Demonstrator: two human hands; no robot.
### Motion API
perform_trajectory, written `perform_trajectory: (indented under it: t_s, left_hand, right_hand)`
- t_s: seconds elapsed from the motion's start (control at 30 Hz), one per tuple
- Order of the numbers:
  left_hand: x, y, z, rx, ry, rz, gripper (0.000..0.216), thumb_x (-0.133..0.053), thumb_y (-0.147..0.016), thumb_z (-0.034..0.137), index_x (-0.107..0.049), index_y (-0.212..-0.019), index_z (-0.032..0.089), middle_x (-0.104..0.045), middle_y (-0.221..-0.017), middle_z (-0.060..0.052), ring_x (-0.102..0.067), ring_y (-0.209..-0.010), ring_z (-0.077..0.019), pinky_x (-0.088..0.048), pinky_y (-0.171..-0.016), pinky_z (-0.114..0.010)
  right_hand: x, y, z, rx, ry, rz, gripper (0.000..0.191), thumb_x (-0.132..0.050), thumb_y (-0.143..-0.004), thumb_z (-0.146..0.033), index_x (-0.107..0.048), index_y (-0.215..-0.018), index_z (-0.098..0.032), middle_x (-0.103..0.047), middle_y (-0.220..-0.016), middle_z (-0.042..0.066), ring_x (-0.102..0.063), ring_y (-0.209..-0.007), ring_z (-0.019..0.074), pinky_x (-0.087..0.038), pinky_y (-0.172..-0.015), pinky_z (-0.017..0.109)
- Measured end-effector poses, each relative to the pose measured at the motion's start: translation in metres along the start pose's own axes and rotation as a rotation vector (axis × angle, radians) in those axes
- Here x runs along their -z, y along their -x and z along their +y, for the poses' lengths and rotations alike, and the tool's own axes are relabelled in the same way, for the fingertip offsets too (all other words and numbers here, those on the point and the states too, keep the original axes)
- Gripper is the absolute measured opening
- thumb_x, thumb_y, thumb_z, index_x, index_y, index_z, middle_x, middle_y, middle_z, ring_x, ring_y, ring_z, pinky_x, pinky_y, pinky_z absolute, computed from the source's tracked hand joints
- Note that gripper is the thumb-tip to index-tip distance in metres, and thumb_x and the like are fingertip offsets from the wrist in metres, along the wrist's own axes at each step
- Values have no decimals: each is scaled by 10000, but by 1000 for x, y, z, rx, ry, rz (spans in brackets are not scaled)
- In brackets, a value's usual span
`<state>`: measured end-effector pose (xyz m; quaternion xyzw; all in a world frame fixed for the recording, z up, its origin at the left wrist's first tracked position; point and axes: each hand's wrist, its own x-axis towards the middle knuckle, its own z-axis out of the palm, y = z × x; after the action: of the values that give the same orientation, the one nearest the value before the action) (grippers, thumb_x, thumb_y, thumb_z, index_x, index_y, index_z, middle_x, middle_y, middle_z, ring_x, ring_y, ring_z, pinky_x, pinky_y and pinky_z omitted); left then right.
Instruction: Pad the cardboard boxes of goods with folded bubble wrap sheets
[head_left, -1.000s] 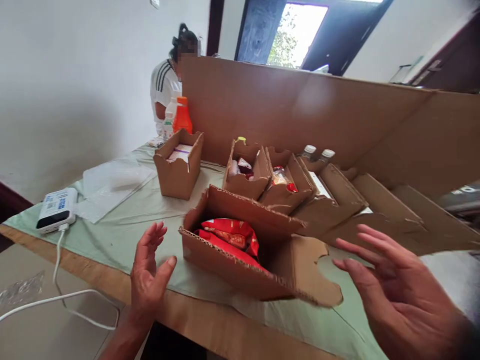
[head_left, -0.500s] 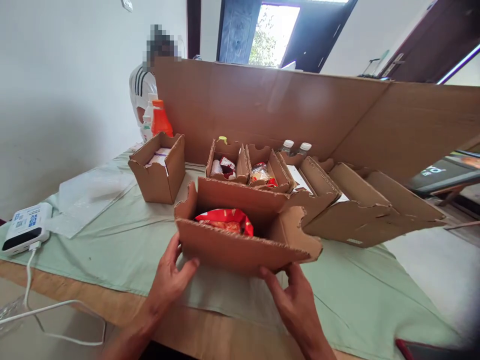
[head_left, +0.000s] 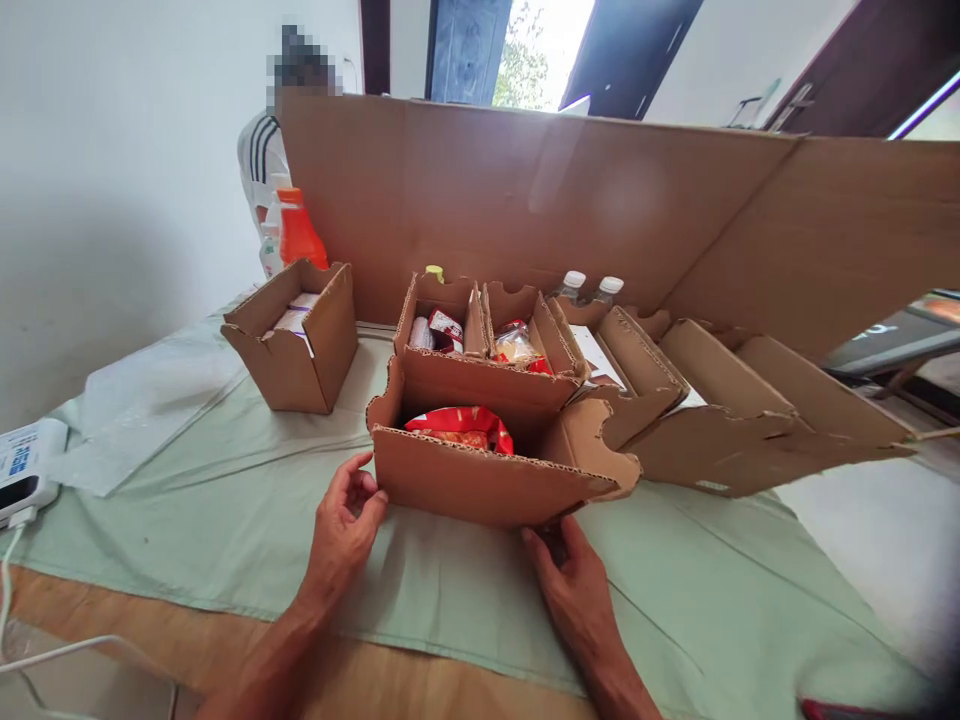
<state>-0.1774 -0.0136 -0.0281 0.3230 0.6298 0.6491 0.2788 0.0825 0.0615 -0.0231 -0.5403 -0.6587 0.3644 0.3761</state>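
An open cardboard box (head_left: 480,480) stands on the green cloth (head_left: 225,500) in front of me, with a red snack packet (head_left: 461,425) inside. My left hand (head_left: 341,530) grips the box's lower left corner. My right hand (head_left: 574,580) presses against its lower right front edge, fingertips under the box. The box's right flap (head_left: 600,455) hangs open with a notched edge.
Behind stand more open cardboard boxes: one at the left (head_left: 296,335), two with packets (head_left: 480,330), and empty ones to the right (head_left: 750,410). A tall cardboard wall (head_left: 570,200) backs them. An orange bottle (head_left: 298,232), a person (head_left: 262,160), and a white device (head_left: 22,470) are at the left.
Both hands came in from open and apart to hold the front box. The box has since shifted slightly away from me, toward the row behind.
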Motion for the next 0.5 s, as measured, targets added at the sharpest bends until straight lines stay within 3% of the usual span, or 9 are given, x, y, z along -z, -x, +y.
perform_trajectory:
  t_s: [0.2, 0.33, 0.5]
  left_hand:
    - [-5, 1, -2, 62, 119, -20, 536, -729, -745, 340, -591, -1246, 206, -617, -922, -13, -646, -882, -189, -522, -812, -318]
    - [-6, 2, -2, 50, 124, -41, 551, -707, -750, 313, -568, -1272, 205, -609, -926, -12, -632, -894, -184, -508, -849, -322]
    - [-9, -2, 2, 6, 89, -17, 500, -642, -764, 241, -566, -1255, 183, -614, -873, -6, -623, -804, -156, -513, -783, -292]
  right_hand:
    - [-3, -3, 21, -24, -12, 27, 476, -662, -766, -502, -645, -1134, -202, -771, -1080, 128, -732, -1004, 296, -574, -914, 428]
    - [-4, -6, 21, -11, -15, 20, 476, -662, -777, -515, -649, -1133, -200, -776, -1087, 129, -739, -998, 288, -581, -911, 429]
    - [1, -6, 26, -23, -12, 36, 462, -681, -738, -530, -663, -1065, -204, -791, -1002, 106, -748, -934, 291, -591, -864, 416]
